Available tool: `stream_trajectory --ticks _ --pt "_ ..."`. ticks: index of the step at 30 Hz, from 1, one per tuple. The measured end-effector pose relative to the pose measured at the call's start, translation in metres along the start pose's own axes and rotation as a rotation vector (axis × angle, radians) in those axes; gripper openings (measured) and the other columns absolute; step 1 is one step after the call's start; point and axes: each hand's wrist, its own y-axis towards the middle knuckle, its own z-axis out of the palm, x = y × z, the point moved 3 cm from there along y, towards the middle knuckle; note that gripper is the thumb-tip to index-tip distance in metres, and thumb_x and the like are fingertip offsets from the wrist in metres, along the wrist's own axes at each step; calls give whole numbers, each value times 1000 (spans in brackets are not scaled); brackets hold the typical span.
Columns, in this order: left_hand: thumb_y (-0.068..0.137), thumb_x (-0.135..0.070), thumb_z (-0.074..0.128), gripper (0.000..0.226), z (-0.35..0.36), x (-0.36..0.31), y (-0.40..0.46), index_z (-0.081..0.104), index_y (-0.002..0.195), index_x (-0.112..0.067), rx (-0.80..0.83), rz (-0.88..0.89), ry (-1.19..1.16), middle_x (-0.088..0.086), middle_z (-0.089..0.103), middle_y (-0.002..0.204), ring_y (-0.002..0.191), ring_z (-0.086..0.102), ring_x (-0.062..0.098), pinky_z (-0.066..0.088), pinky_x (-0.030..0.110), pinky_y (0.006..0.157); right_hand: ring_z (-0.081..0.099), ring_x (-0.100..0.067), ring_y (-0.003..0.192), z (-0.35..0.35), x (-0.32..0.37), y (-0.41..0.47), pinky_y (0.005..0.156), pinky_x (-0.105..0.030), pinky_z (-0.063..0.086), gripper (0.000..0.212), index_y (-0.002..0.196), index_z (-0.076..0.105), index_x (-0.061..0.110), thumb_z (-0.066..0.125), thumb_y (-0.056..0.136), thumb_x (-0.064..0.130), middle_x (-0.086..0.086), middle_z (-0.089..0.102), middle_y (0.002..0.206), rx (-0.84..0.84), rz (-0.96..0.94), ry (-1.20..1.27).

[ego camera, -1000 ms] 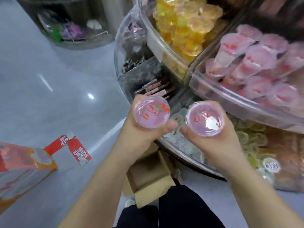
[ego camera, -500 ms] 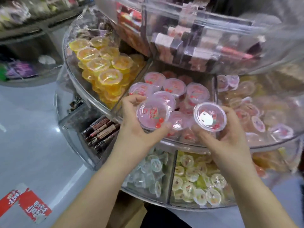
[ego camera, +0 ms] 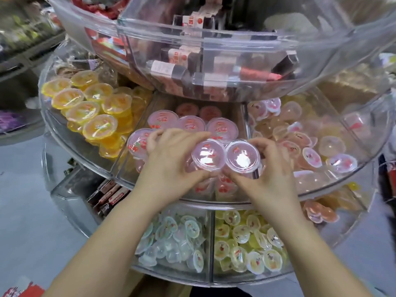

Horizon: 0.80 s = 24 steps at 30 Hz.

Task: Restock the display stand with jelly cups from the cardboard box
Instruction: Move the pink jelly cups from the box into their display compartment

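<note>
Left hand (ego camera: 171,166) grip: holding pink jelly cup (ego camera: 207,155). Right hand (ego camera: 272,174) grip: holding second pink cup (ego camera: 242,157). Both cups touching, over middle-tier centre compartment of display stand (ego camera: 150,185), w/ other pink cups (ego camera: 190,124).

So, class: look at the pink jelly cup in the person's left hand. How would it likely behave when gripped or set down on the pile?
The pink jelly cup has a glossy film lid, so it is probably slippery. The left hand holds it by its thin clear wall, which likely flexes. Set on the heaped pink cups, it may tilt or slide.
</note>
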Motion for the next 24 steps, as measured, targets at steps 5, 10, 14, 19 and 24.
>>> stream_trajectory --ticks 5,10,14,19,24 --pt "67 -47 66 62 4 6 1 59 125 -24 -1 85 143 0 60 114 111 43 20 27 43 97 37 -9 108 2 -9 1 94 -32 35 71 123 42 38 78 62 42 26 38 100 78 24 -5" --pt "65 -30 73 47 4 6 -1 68 111 -21 -28 146 88 -4 63 109 108 44 14 27 38 94 45 -7 107 -5 -14 7 92 -23 37 63 115 44 48 78 65 31 12 53 109 172 8 82" --pt "63 -26 73 41 0 8 1 71 103 -20 -15 125 30 -8 66 107 107 49 10 30 38 96 48 -8 103 -3 -14 8 88 -22 39 60 111 48 44 80 62 33 10 56 108 142 15 81" --pt "65 -25 72 40 -1 7 1 70 104 -19 11 124 37 -8 66 111 110 56 17 32 37 96 47 -11 100 -1 -10 5 87 -30 39 56 105 46 39 76 58 43 24 51 98 83 -24 24" --pt "63 -25 73 40 2 7 -2 71 102 -19 -4 118 3 -8 67 109 110 53 12 30 34 97 40 -6 94 -1 -10 2 87 -43 43 62 116 54 28 81 61 36 33 43 98 21 -107 -49"
